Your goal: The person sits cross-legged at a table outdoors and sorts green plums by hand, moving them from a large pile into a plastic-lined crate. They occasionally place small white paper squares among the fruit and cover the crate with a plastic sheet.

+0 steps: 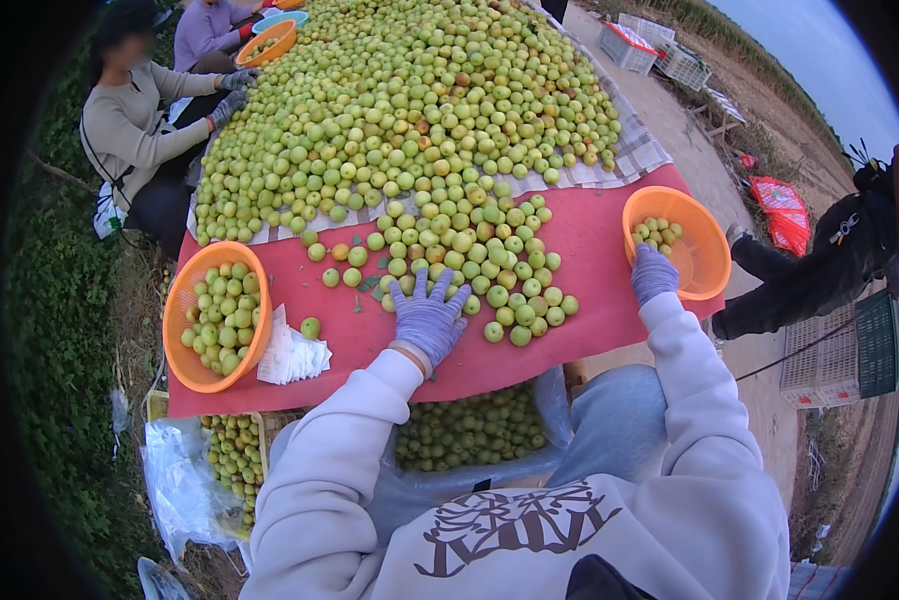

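My left hand [429, 313], in a purple knit glove, lies palm down with its fingers spread over the near edge of a loose spread of small green fruits [449, 225] that look like jujubes. My right hand [653, 271], gloved alike, reaches over the near left rim of an orange plastic basket [693, 251]. Its fingertips are beside a small heap of fruits [657, 231] in that basket; whether they grip any is hidden. A red cloth [599, 247] covers this end of the table. Several fruits [532, 311] lie apart, between my hands.
Another orange basket [183, 352], partly filled, stands at left beside white paper slips [293, 352]. A lined crate of fruits [472, 427] sits under the table edge. A co-worker [141, 127] sorts at left; another person [817, 247] stands at right near stacked crates [817, 356].
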`<action>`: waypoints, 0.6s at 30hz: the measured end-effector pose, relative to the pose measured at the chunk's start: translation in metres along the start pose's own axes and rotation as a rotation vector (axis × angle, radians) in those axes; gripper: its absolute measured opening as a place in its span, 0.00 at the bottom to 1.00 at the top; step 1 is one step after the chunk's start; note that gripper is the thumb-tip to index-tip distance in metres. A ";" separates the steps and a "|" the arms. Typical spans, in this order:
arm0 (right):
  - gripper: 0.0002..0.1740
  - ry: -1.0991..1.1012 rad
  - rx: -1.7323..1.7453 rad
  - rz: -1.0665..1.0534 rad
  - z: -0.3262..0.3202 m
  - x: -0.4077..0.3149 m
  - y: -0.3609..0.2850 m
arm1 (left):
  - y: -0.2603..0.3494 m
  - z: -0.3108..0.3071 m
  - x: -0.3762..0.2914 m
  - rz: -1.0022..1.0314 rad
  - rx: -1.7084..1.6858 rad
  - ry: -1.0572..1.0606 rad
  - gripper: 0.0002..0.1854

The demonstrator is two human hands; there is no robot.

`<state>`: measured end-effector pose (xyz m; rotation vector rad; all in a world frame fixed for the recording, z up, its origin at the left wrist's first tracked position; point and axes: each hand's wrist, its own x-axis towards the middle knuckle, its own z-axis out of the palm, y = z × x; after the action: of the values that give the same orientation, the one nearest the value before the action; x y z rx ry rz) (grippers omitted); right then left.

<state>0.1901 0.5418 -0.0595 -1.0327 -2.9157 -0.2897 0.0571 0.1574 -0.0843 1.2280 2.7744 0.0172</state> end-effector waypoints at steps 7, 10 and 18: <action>0.14 0.016 0.175 -0.204 -0.006 -0.011 0.000 | -0.006 -0.005 -0.001 0.017 0.003 -0.096 0.34; 0.21 0.142 0.252 -0.287 -0.027 -0.001 0.003 | -0.007 -0.009 -0.006 0.018 -0.016 -0.097 0.36; 0.42 0.151 0.671 -0.026 0.002 0.275 -0.007 | -0.002 -0.022 -0.007 0.007 -0.090 -0.064 0.38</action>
<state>-0.0281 0.7079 -0.0370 -0.8085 -2.5711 0.5494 0.0579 0.1521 -0.0618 1.1949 2.6832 0.0997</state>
